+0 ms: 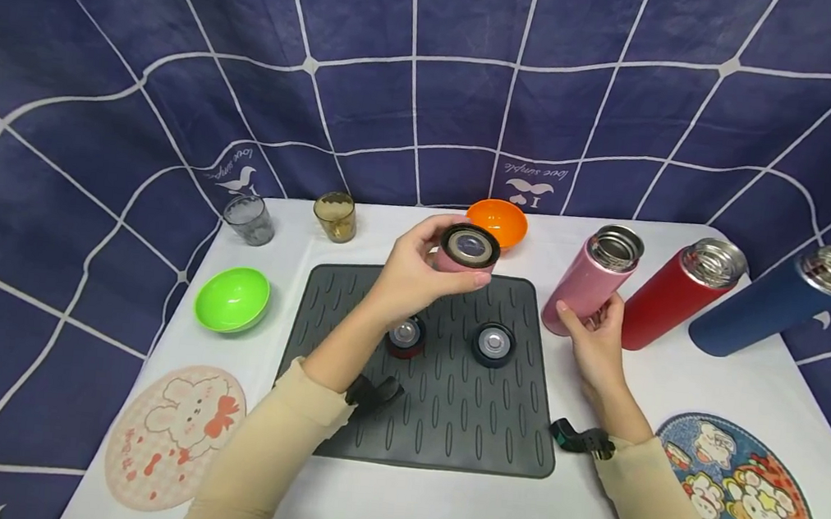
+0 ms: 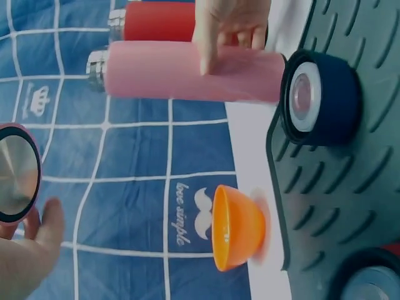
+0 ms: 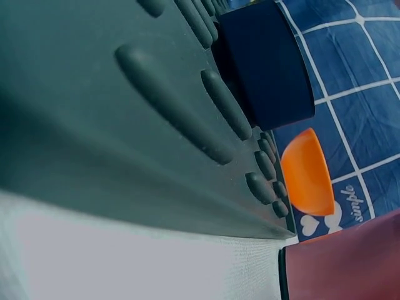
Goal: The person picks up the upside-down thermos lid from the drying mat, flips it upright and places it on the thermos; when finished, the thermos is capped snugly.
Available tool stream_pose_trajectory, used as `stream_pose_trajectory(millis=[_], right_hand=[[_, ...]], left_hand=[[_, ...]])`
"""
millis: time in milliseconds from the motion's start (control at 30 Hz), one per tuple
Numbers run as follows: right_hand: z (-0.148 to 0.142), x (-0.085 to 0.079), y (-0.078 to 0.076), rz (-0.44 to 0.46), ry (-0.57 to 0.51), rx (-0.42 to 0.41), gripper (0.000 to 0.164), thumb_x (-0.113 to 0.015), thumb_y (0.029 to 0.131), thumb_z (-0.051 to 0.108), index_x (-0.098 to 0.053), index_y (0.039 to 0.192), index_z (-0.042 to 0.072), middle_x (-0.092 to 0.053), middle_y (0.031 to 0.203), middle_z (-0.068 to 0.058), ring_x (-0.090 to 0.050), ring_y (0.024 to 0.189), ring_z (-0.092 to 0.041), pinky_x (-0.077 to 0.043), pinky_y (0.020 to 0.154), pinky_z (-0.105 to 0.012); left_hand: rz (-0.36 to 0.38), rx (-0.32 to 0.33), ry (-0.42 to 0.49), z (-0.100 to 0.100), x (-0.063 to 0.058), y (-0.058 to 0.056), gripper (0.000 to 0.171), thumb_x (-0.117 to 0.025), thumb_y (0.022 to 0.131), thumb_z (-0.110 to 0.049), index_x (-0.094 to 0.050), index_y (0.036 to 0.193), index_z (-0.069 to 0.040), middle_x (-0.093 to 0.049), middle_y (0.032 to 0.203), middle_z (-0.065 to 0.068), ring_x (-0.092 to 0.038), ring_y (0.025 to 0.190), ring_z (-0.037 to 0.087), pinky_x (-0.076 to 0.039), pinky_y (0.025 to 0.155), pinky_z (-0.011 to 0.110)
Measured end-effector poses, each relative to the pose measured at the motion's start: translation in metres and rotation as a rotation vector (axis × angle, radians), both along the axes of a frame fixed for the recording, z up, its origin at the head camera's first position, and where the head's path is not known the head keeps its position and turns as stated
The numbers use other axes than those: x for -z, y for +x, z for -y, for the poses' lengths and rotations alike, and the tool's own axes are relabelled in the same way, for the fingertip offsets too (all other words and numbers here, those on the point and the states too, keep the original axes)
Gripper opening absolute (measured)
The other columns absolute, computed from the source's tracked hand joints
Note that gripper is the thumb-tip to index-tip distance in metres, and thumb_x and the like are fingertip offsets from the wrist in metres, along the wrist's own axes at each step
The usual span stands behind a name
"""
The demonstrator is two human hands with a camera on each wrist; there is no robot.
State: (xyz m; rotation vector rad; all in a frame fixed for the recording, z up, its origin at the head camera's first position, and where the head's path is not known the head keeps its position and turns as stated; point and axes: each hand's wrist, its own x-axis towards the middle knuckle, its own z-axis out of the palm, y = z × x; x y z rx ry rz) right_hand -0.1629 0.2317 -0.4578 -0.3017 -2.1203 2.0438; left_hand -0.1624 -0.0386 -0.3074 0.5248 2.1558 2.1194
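Beige sleeves (image 1: 273,449) cross the frame's bottom edge; near centre, the left hand (image 1: 417,266) grasps the pink lid (image 1: 470,248), left of the lidless pink thermos (image 1: 581,292), whose long axis slants toward upper right, gripped low by the nearer right hand (image 1: 600,342).

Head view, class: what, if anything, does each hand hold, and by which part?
Left hand: pink lid, by its side wall. Right hand: pink bottle, by its lower half.
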Motion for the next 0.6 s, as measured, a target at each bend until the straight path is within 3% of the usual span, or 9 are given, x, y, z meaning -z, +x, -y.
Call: stream_pose_trajectory(millis=[133,233,367,467,600], right_hand=[[0.000,0.000,0.000,-0.004,0.011,0.004,0.071,-0.070,0.085,0.019,-0.025,0.140,0.024,-0.037,0.132,0.005,-0.039,0.124,-0.012,-0.037,0.093,-0.012],[0.001,0.000,0.000,-0.003,0.021,-0.001,0.071,-0.070,0.085,0.019,-0.025,0.139,0.025,-0.037,0.132,0.006,-0.039,0.123,-0.011,-0.037,0.093,-0.012],[0.001,0.000,-0.001,-0.006,0.019,-0.002,0.071,-0.070,0.085,0.018,-0.024,0.140,0.025,-0.037,0.131,0.007,-0.039,0.122,-0.010,-0.037,0.094,-0.013],[0.000,0.000,0.000,-0.006,0.022,-0.002,0.072,-0.069,0.086,0.017,-0.023,0.141,0.024,-0.036,0.131,0.008,-0.039,0.121,-0.009,-0.038,0.092,-0.011],[-0.001,0.000,-0.001,-0.003,0.036,-0.001,0.071,-0.068,0.086,0.016,-0.023,0.141,0.023,-0.037,0.130,0.010,-0.040,0.120,-0.007,-0.038,0.092,-0.010]], left_hand=[[-0.043,0.033,-0.013,-0.024,-0.003,-0.013,0.066,-0.081,0.070,-0.003,-0.051,0.128,-0.007,-0.051,0.123,0.008,-0.061,0.101,0.018,-0.053,0.085,0.028],[-0.101,0.027,-0.085,-0.043,0.001,-0.027,0.069,-0.084,0.068,-0.012,-0.052,0.129,-0.012,-0.049,0.123,0.004,-0.061,0.095,0.017,-0.054,0.080,0.026],[-0.229,-0.003,-0.289,-0.070,0.004,-0.044,0.079,-0.088,0.062,-0.034,-0.052,0.131,-0.020,-0.049,0.121,-0.003,-0.053,0.093,0.008,-0.049,0.077,0.019],[-0.372,0.001,-0.450,-0.089,-0.001,-0.051,0.085,-0.087,0.060,-0.045,-0.049,0.130,-0.017,-0.052,0.121,-0.005,-0.049,0.098,0.006,-0.043,0.083,0.016],[-0.513,0.040,-0.629,-0.112,-0.011,-0.057,0.080,-0.084,0.063,-0.050,-0.049,0.125,-0.015,-0.055,0.121,-0.004,-0.047,0.108,0.008,-0.037,0.092,0.016]])
